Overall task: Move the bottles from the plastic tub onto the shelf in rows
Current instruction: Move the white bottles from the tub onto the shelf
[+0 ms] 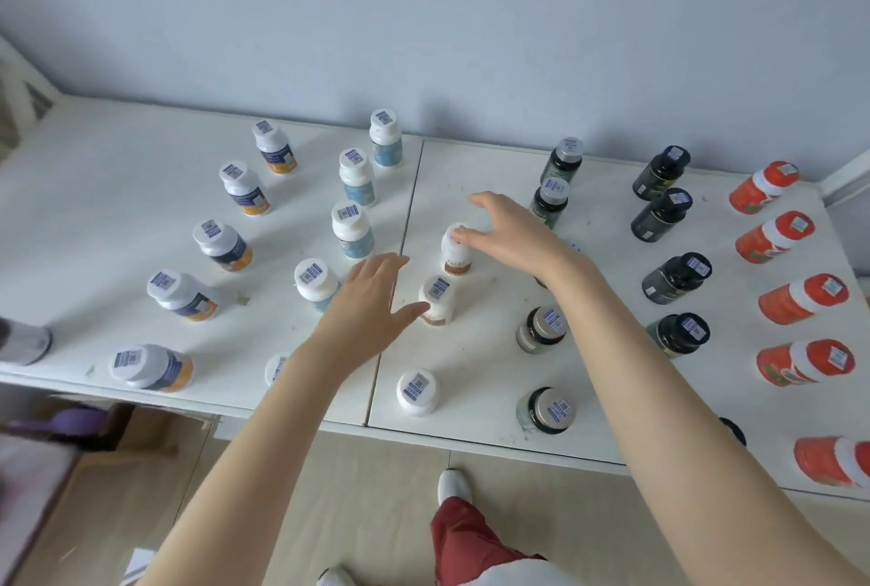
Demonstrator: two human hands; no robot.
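**Head view.** A white shelf [141,171] against a pale wall carries pill bottles standing upright in rows that run from the front edge to the wall. From left to right the rows are: white bottles with navy-and-orange labels [245,187]; white bottles with pale blue labels [352,230]; a brown-labelled row of three white bottles; grey-capped dark bottles [541,329]; black bottles [678,277]; and orange-red bottles [802,298]. In the brown-labelled row, the rear bottle [455,258], the middle bottle [438,298] and the front bottle [416,392] stand apart from one another. The left hand [372,303] is spread with straight fingers and holds nothing; its thumb tip lies at the middle bottle's side. The right hand [511,232] is also loose and wide and holds nothing. One of its fingertips lies over the rear bottle's cap, and contact cannot be told. Below the shelf's front edge are a cardboard box [141,435] and a white shoe [454,484].
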